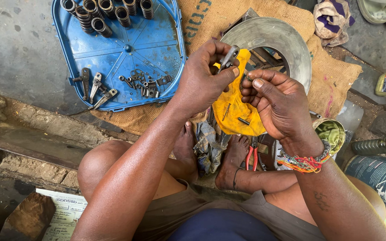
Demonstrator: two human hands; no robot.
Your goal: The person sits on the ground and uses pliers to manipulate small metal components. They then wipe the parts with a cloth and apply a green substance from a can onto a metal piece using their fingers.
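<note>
We see the left hand (202, 76) clamped on a small metal rocker arm (228, 57) above the yellow cloth (235, 111); the right hand (278, 105) pinches its fingertips together just beside. Behind, a blue tray (126, 49) holds springs (103, 13) and more arms.

Left hand (202, 78) pinches metal rocker arm (228, 57); right hand (279, 103) fingers curled beside yellow cloth (235, 114).

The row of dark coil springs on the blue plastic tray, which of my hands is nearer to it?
Left. Your left hand, pinching a small grey metal part, is just right of the blue plastic tray below the dark coil springs; your right hand is farther right.
</note>
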